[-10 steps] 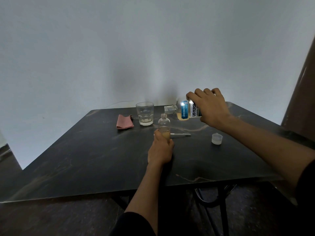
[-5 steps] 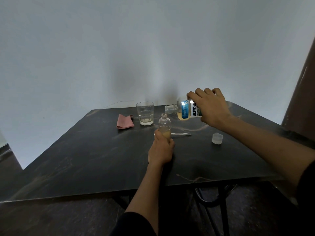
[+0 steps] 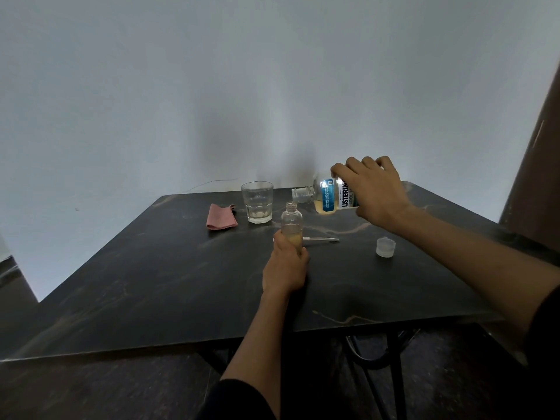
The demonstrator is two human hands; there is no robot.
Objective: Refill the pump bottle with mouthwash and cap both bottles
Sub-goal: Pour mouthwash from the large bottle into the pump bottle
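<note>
My left hand (image 3: 286, 263) grips the lower part of a small clear bottle (image 3: 291, 221) that stands upright on the dark table (image 3: 151, 283). Its neck is uncapped and pale liquid fills its bottom part. My right hand (image 3: 374, 189) holds the mouthwash bottle (image 3: 328, 195) tipped on its side, its open neck pointing left, just above and right of the small bottle's mouth. A little yellowish liquid lies in the mouthwash bottle. The pump tube (image 3: 321, 239) lies on the table behind the small bottle. A clear cap (image 3: 385, 247) sits to the right.
A drinking glass (image 3: 257, 202) stands at the back of the table, with a folded pink cloth (image 3: 221, 216) to its left. A grey wall rises behind. Black table legs (image 3: 394, 374) show below the front edge.
The mouthwash bottle in my right hand has shifted very slightly; the left hand and small bottle have stayed still.
</note>
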